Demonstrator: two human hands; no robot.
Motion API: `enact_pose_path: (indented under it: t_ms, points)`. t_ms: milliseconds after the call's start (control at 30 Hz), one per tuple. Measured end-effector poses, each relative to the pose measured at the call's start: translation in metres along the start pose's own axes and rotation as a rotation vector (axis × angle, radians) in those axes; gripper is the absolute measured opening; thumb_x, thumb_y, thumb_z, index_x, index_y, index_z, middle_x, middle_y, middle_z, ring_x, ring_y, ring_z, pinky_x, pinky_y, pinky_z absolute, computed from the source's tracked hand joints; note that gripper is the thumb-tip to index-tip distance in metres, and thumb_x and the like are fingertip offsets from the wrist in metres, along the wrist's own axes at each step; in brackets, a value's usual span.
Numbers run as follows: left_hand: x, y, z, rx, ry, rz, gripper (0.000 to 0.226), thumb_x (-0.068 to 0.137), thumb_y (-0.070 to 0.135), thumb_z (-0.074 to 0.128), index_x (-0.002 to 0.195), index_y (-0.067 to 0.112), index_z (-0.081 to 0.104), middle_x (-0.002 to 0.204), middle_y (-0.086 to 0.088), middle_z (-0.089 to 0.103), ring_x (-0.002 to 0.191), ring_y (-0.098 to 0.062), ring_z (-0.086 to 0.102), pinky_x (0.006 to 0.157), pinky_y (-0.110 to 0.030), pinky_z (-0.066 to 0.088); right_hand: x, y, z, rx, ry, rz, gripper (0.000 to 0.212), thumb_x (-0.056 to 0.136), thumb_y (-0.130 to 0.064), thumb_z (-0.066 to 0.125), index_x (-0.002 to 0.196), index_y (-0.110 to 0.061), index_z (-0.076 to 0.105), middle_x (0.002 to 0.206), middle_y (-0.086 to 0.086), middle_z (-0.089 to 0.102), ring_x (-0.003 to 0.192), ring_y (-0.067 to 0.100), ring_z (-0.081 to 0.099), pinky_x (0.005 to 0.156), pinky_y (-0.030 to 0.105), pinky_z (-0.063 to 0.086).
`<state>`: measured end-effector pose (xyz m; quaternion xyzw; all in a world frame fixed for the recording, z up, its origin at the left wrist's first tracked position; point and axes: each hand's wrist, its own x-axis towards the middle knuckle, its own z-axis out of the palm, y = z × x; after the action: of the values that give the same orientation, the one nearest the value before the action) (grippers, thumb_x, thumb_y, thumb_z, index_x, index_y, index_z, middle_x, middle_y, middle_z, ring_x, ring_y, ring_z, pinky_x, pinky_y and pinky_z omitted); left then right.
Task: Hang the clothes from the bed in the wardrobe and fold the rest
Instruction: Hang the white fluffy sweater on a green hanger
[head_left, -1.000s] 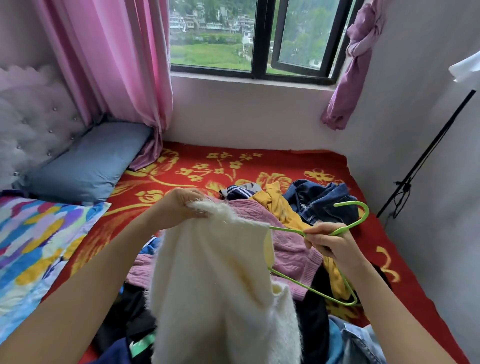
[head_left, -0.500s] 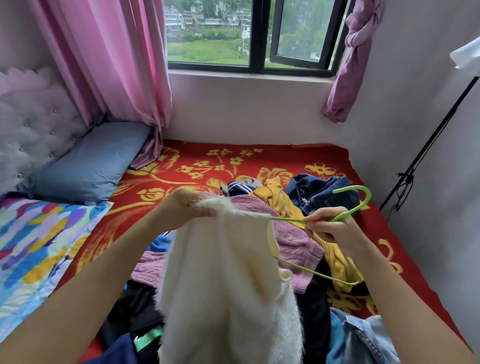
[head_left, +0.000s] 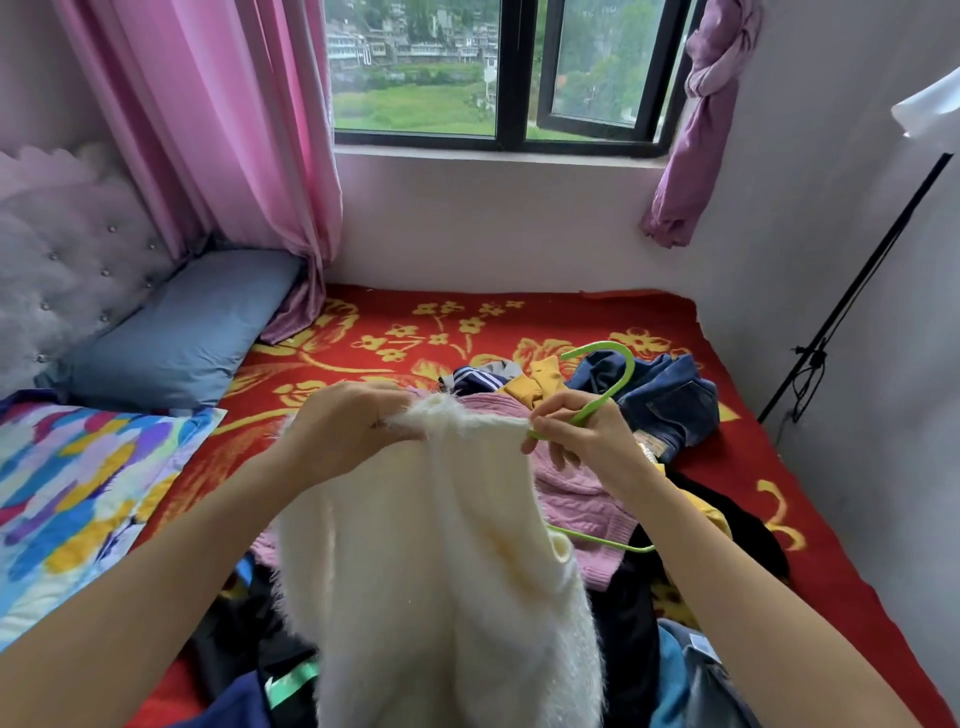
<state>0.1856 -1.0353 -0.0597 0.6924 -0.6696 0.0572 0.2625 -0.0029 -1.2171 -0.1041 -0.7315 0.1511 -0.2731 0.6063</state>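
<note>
Sweater (head_left: 431, 545), white and fluffy, hangs in mid-air over the bed (head_left: 467, 322), seen from the head camera looking down along two bare forearms. The left hand (head_left: 353, 431) is closed on the sweater's top edge, fingers curled and bunching the fuzzy knit. The right hand (head_left: 576, 431) pinches the neck of a green hanger (head_left: 608, 384) just below its hook, which curves up and away from the person; this hand sits against the sweater's top edge. One arm of the hanger disappears into the sweater, and the bottom bar shows again lower down, poking out at the sweater's right side. How far the hanger reaches inside is hidden by the knit. Under the sweater, a pile (head_left: 587, 499) of other clothes lies on the bed's red flowered blanket: a pink knit, a yellow piece, dark jeans (head_left: 670, 400) and black items. A blue pillow (head_left: 182, 327) lies at the left below a pink curtain (head_left: 218, 130), and a window (head_left: 415, 67) is in the far wall. No wardrobe is in view. The step in hand appears to be threading the hanger into the sweater, early in the task judging by the pile. The next move likely calls for the left hand to draw the knit over the hanger's hidden end while the right hand steadies the hook, then to seat the other shoulder so the loose fabric does not slip off.
</note>
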Motion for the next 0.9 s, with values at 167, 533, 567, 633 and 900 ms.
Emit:
enact_pose_path:
  t_ms: [167, 533, 567, 633, 900]
  points:
    - [-0.011, -0.027, -0.008, -0.039, 0.221, -0.126, 0.066, 0.078, 0.074, 0.042, 0.056, 0.012, 0.046, 0.055, 0.015, 0.035, 0.05, -0.017, 0.038, 0.048, -0.032, 0.032, 0.0, 0.002, -0.043, -0.194, 0.255, -0.058, 0.021, 0.093, -0.029, 0.05, 0.091, -0.016, 0.065, 0.08, -0.016, 0.069, 0.078, 0.0, 0.064, 0.07, 0.008, 0.047]
    - [-0.001, -0.026, -0.032, -0.163, 0.417, -0.385, 0.023, 0.076, 0.009, 0.074, 0.072, -0.011, 0.063, 0.062, -0.023, 0.055, 0.058, -0.01, 0.037, 0.052, -0.01, 0.033, -0.034, 0.029, 0.001, -0.177, 0.445, -0.136, 0.036, 0.073, 0.014, 0.046, 0.079, -0.014, 0.068, 0.069, -0.012, 0.068, 0.064, 0.006, 0.058, 0.06, 0.009, 0.045]
    - [0.0, -0.026, -0.031, -0.159, 0.417, -0.387, 0.023, 0.076, 0.009, 0.074, 0.072, -0.01, 0.063, 0.062, -0.023, 0.057, 0.058, -0.01, 0.038, 0.052, -0.01, 0.033, -0.033, 0.023, 0.011, -0.179, 0.383, -0.195, 0.036, 0.071, 0.01, 0.045, 0.084, -0.014, 0.068, 0.077, -0.01, 0.069, 0.072, 0.002, 0.061, 0.067, 0.011, 0.047]
    - [0.0, -0.029, -0.031, -0.188, 0.447, -0.405, 0.015, 0.076, 0.009, 0.074, 0.072, -0.002, 0.064, 0.055, -0.001, 0.06, 0.052, -0.005, 0.041, 0.051, -0.008, 0.034, -0.026, 0.015, 0.022, -0.191, 0.255, -0.223, 0.036, 0.073, 0.01, 0.047, 0.095, -0.011, 0.067, 0.089, 0.008, 0.071, 0.082, -0.004, 0.063, 0.076, 0.013, 0.049]
    - [-0.018, -0.051, -0.033, -0.296, 0.514, -0.509, 0.013, 0.076, 0.006, 0.073, 0.07, 0.012, 0.063, 0.043, 0.025, 0.052, 0.043, 0.008, 0.045, 0.044, -0.006, 0.033, -0.038, 0.044, 0.021, -0.994, -0.065, -0.63, 0.057, 0.068, -0.037, 0.074, 0.121, -0.027, 0.056, 0.08, -0.004, 0.066, 0.071, 0.012, 0.049, 0.064, 0.03, 0.047]
